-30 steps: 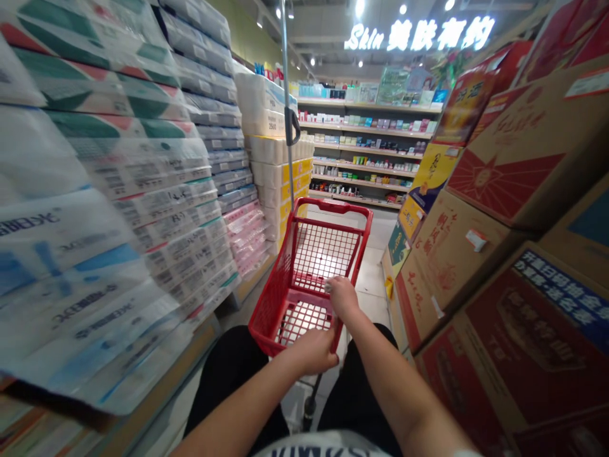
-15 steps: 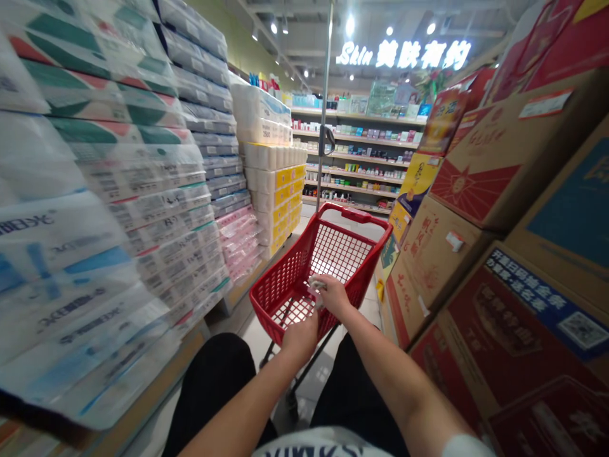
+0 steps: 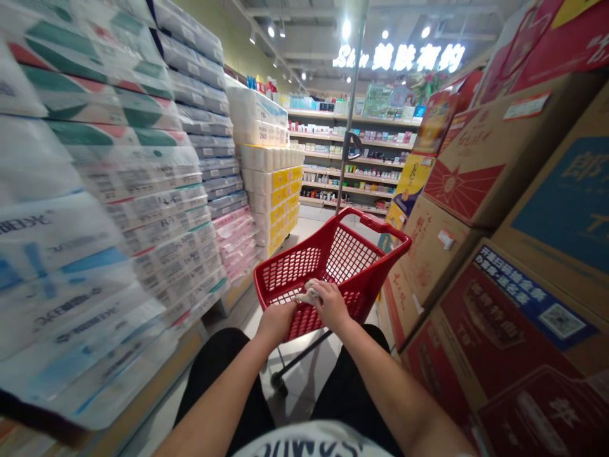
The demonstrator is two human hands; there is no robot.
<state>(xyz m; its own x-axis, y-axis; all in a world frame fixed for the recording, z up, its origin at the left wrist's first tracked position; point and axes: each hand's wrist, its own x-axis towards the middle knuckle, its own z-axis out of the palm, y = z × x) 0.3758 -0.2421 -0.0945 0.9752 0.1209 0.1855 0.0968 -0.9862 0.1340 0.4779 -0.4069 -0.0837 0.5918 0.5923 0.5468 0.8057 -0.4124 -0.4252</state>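
A red plastic shopping cart (image 3: 299,259) with lattice walls stands in front of my knees, turned at an angle. My left hand (image 3: 277,322) is closed around the cart's near rim. Wadded in my right hand (image 3: 332,306) is a crumpled whitish cloth (image 3: 310,292), pressed against the same rim just right of my left hand. One end of the cloth reaches toward my left fingers; whether they touch it I cannot tell.
Packs of tissue paper (image 3: 157,209) are piled high along the left. Stacked cartons (image 3: 464,178) line the right side. Beyond the cart, a metal pole (image 3: 349,120) rises before shelves (image 3: 328,152) of small products. A cart wheel (image 3: 279,383) sits near my feet.
The cart has swung, its far handle end shifting right. My left hand has moved left, and the cloth now stretches sideways along the rim by my right hand.
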